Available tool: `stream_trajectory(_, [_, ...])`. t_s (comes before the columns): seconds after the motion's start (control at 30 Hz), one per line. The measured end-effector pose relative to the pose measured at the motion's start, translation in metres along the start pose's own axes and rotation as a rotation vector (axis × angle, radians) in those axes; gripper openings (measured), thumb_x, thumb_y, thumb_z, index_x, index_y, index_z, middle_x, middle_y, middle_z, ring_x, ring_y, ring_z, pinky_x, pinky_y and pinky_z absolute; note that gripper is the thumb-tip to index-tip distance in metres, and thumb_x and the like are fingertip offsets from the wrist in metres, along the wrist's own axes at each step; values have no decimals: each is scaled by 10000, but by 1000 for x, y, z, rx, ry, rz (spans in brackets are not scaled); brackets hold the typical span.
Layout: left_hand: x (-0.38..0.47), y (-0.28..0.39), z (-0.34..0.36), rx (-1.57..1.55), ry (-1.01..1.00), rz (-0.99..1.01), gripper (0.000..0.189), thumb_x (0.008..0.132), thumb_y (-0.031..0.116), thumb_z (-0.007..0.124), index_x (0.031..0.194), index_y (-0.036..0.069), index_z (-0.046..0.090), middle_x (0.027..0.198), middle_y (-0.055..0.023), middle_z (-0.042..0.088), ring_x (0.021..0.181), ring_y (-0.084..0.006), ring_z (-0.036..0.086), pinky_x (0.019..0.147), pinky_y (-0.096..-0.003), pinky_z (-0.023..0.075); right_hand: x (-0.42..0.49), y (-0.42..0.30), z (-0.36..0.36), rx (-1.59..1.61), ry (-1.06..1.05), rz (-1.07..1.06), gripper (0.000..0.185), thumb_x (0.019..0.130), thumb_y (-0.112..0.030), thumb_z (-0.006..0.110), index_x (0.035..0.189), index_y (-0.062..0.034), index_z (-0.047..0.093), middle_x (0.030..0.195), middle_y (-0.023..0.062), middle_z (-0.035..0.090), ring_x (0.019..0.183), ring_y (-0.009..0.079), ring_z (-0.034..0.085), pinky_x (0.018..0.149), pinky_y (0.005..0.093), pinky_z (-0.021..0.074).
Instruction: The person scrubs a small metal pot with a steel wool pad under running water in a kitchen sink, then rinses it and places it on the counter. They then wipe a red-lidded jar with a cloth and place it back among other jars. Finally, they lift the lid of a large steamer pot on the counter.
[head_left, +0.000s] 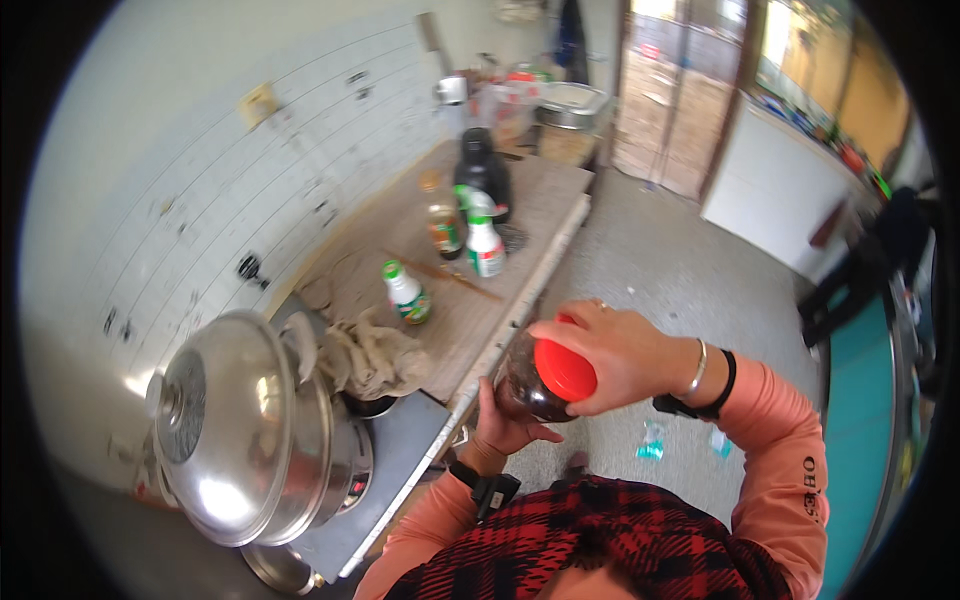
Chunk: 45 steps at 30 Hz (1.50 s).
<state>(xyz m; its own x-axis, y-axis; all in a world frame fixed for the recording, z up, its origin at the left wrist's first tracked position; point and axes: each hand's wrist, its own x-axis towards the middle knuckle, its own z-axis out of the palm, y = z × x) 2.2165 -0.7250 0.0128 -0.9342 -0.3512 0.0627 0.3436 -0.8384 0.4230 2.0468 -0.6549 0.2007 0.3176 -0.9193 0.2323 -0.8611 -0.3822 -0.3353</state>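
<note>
A clear jar (525, 386) with dark contents is held in front of my body, beside the counter's front edge. My left hand (504, 427) supports it from below and the near side. Over its red lid (564, 369), my right hand (622, 352) is closed, thumb and fingers around the rim. The lid sits at the mouth of the jar; whether it is tight or loose, I cannot tell. The jar is tilted, and its far side is partly hidden by my right hand.
Left of me stands a large lidded steel steamer pot (247, 427), next to a crumpled cloth (375, 356). The wooden counter (480, 315) bears a green-capped bottle (407, 294), a spray bottle (484, 244), a sauce bottle (441, 221) and a black jug (482, 176). Plastic scraps (651, 442) lie on the floor.
</note>
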Motion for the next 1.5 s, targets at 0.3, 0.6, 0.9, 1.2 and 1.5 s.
stream_trajectory(0.3, [89, -175, 75, 27, -112, -538, 739, 785, 557, 475, 1348, 111, 299, 1374, -101, 337, 1256, -290, 332, 1012, -489, 296, -275, -25, 6, -186, 490, 646, 685, 575, -354, 735, 1172, -153, 466, 1010, 165, 487, 847, 347, 551, 641, 399, 510])
stream_trajectory(0.6, [163, -480, 179, 189, -325, -830, 629, 841, 461, 395, 1310, 45, 353, 1335, -112, 398, 1237, -272, 367, 1034, -430, 276, -575, -75, -2, -349, 831, 1189, 893, 529, -370, 777, 1249, -41, 365, 1155, 184, 448, 993, 349, 530, 745, 376, 514])
stream_trajectory(0.9, [216, -660, 273, 24, -548, -1080, 621, 799, 382, 549, 1291, 41, 383, 1302, -109, 437, 1202, -267, 406, 1009, -423, 310, -737, -83, -23, -436, 987, 1426, 1058, 477, -364, 815, 1313, -17, 268, 1271, 188, 382, 1085, 352, 477, 848, 367, 476])
stream_trajectory(1.2, [223, -858, 369, -91, -654, -1631, 575, 869, 450, 364, 1298, 67, 381, 1316, -107, 427, 1222, -277, 389, 1019, -428, 295, -848, -111, -71, -772, 1048, 1764, 983, 486, -309, 812, 1291, -22, 327, 1239, 201, 375, 1081, 407, 428, 915, 449, 395])
stream_trajectory(1.5, [136, -1024, 425, 38, -696, -1981, 444, 910, 392, 376, 1191, 66, 482, 1175, -85, 548, 1061, -249, 528, 857, -410, 432, -976, -190, -55, -920, 1199, 2007, 962, 472, -279, 819, 1271, -21, 350, 1189, 210, 405, 1067, 395, 436, 894, 446, 400])
